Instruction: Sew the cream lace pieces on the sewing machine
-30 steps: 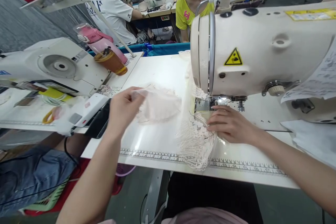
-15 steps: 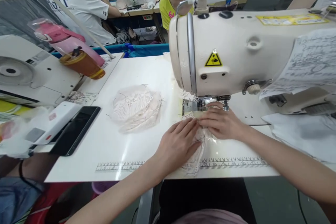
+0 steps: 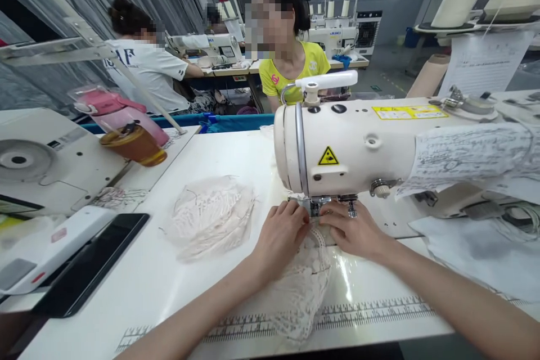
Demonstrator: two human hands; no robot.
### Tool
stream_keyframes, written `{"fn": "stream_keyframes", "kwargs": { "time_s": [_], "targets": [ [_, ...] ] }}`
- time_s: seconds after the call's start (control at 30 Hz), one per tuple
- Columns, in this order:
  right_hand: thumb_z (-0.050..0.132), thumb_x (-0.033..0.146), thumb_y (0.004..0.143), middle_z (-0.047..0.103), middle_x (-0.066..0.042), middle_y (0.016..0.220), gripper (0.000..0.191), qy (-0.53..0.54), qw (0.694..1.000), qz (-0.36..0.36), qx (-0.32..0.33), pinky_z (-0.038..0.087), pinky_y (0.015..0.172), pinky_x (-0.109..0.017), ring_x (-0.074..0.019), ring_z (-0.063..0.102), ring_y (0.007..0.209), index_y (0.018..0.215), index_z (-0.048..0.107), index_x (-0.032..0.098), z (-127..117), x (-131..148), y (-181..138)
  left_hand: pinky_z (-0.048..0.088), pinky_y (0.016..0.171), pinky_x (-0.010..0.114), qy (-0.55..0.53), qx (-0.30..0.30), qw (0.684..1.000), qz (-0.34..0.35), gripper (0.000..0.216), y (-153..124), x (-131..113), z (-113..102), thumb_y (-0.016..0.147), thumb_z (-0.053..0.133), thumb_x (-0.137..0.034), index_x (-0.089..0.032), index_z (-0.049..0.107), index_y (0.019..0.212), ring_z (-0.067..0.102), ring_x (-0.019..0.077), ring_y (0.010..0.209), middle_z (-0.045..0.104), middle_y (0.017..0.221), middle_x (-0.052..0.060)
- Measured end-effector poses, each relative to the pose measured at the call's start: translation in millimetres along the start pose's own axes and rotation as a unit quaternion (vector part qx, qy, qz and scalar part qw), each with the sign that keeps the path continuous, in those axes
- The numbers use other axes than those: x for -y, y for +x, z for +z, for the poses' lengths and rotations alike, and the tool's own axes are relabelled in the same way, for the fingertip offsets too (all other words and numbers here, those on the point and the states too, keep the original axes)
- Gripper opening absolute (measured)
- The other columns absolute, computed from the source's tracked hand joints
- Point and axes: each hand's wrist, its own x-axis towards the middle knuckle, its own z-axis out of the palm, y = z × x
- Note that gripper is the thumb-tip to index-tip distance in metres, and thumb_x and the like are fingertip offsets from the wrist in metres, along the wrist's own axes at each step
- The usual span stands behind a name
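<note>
A pale lace piece (image 3: 301, 292) lies under the presser foot of the white sewing machine (image 3: 291, 152) and trails over the table's front part. My left hand (image 3: 282, 239) is closed on this lace, its curled fingers just left of the foot. On the other side, my right hand (image 3: 356, 230) pinches the lace edge close to the needle, fingertips by the metal foot parts (image 3: 315, 206). The hands partly hide the fabric at the needle. A second, crumpled lace piece (image 3: 213, 216) with loose thread ends rests flat to the left, apart from both hands.
A phone (image 3: 95, 264) and a white device (image 3: 54, 247) lie at the left. Behind them are a brown cup (image 3: 133, 145) and a pink bottle (image 3: 126, 112). White cloth (image 3: 472, 253) lies at right. A printed ruler (image 3: 371, 312) runs along the front. Two people sit opposite.
The view has tilted up, showing more of the room. My left hand has shifted forward to beside the foot, its fingers now more curled. More of the lace shows below the hands.
</note>
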Motion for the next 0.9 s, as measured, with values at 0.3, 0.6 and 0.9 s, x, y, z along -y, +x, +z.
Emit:
{"fn": "stream_keyframes", "kwargs": {
  "time_s": [0.3, 0.6, 0.9],
  "targets": [
    [0.045, 0.023, 0.092, 0.064, 0.004, 0.074, 0.005, 0.127, 0.989, 0.078, 0.022, 0.042, 0.071, -0.031, -0.012, 0.053, 0.056, 0.091, 0.049, 0.022, -7.6, 9.6, 9.1, 0.045, 0.077, 0.034, -0.186, 0.022, 0.982, -0.02, 0.008, 3.1, -3.9, -1.4, 0.094, 0.042, -0.023, -0.022, 0.05, 0.092, 0.058, 0.017, 0.074, 0.065, 0.081, -0.002],
    [0.047, 0.027, 0.092, 0.059, 0.006, 0.06, 0.013, 0.08, 0.988, 0.133, 0.01, 0.037, 0.062, -0.025, -0.0106, 0.05, 0.051, 0.087, 0.059, 0.023, -5.3, 4.2, 7.4, 0.045, 0.066, 0.028, -0.114, -0.04, 0.993, -0.018, 0.002, 0.6, 6.8, 8.2, 0.091, 0.053, -0.023, -0.023, 0.054, 0.09, 0.06, 0.0151, 0.069, 0.067, 0.078, -0.005],
    [0.052, 0.022, 0.089, 0.069, 0.001, 0.075, 0.014, 0.001, 0.993, 0.116, -0.023, 0.039, 0.075, -0.031, -0.0159, 0.058, 0.07, 0.087, 0.066, 0.024, -0.3, -1.7, 8.7, 0.05, 0.075, 0.037, 0.022, -0.143, 0.986, 0.079, 0.015, -4.6, 8.1, 11.6, 0.091, 0.05, -0.02, -0.018, 0.06, 0.102, 0.062, 0.0223, 0.09, 0.067, 0.102, 0.007]
  ]
}}
